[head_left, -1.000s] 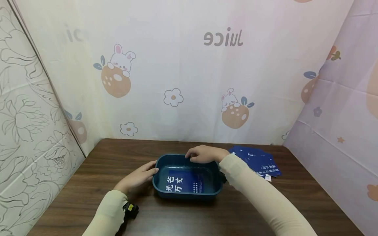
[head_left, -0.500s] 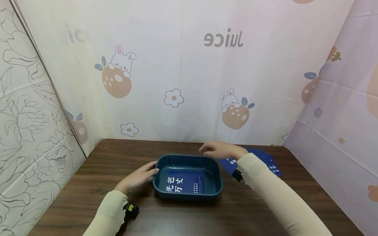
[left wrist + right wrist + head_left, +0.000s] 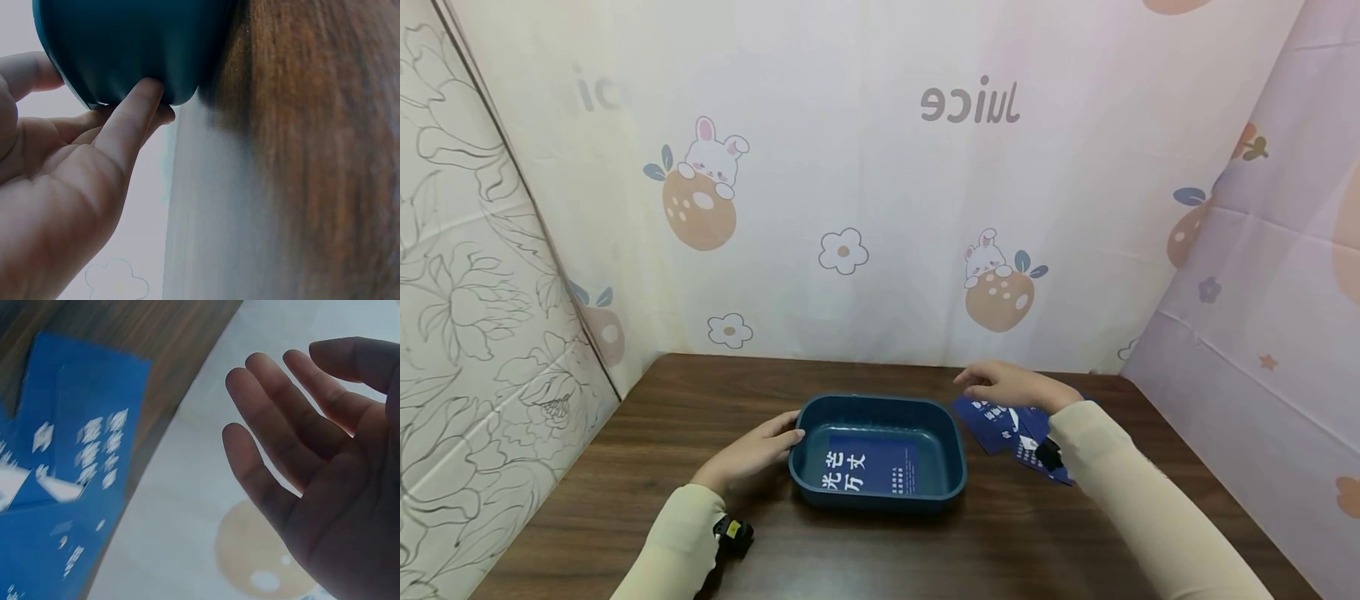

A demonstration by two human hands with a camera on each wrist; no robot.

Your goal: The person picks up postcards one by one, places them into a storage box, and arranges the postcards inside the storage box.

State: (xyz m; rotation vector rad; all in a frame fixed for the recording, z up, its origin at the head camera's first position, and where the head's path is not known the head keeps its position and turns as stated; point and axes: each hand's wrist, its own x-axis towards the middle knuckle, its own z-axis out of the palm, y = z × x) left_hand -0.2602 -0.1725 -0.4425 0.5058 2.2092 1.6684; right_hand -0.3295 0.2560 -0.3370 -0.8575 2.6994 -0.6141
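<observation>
A dark teal plastic basin (image 3: pixel 880 502) stands in the middle of the table. Flat on its bottom lies a blue card (image 3: pixel 874 462) with white characters. My left hand (image 3: pixel 747 457) holds the basin's left end, thumb at the rim and fingers against the outer wall, as the left wrist view also shows on the basin (image 3: pixel 131 44). Over the blue cards (image 3: pixel 992 427) to the right hovers my right hand (image 3: pixel 1011 387), its fingers relaxed and holding nothing. In the right wrist view those cards (image 3: pixel 84 419) overlap loosely, apart from the hand; the right forearm hides some in the head view.
The brown wooden table (image 3: pixel 880 554) reaches back to a white curtain (image 3: pixel 850 167) printed with rabbits and fruit. Patterned cloth (image 3: pixel 1262 333) also hangs along the right side. A black wrist camera (image 3: pixel 734 537) sits under the left sleeve.
My right hand has moved from the basin's back rim rightward to above the loose cards. The left hand, the basin and the card inside have stayed in place.
</observation>
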